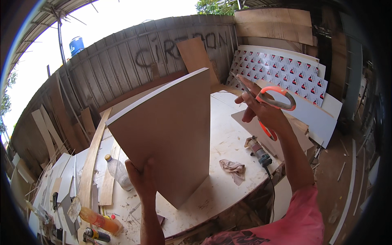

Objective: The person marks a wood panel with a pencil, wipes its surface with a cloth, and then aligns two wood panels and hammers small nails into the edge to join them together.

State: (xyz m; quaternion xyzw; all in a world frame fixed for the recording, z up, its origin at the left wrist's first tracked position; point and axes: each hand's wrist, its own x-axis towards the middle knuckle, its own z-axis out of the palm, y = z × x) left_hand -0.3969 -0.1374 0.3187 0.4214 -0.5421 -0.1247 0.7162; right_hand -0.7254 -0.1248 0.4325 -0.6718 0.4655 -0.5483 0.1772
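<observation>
A large brown board (171, 130) with a white strip along its upper edge stands tilted on the white worktable (222, 143). My left hand (142, 177) grips the board by its lower left edge, with part of the fingers hidden behind it. To the right of the board, my right hand (261, 108) is raised in the air and holds a pair of scissors (271, 89) with orange and grey handles. Their blades point up and to the left, away from my wrist. The scissors do not touch the board.
A corded trim router (259, 152) and a crumpled rag (232, 169) lie right of the board. Left are a clear plastic bottle (118, 171), a bottle of orange liquid (100, 220), a spray can (97, 235) and wood strips (93, 157). Patterned sheets (277, 73) lean behind.
</observation>
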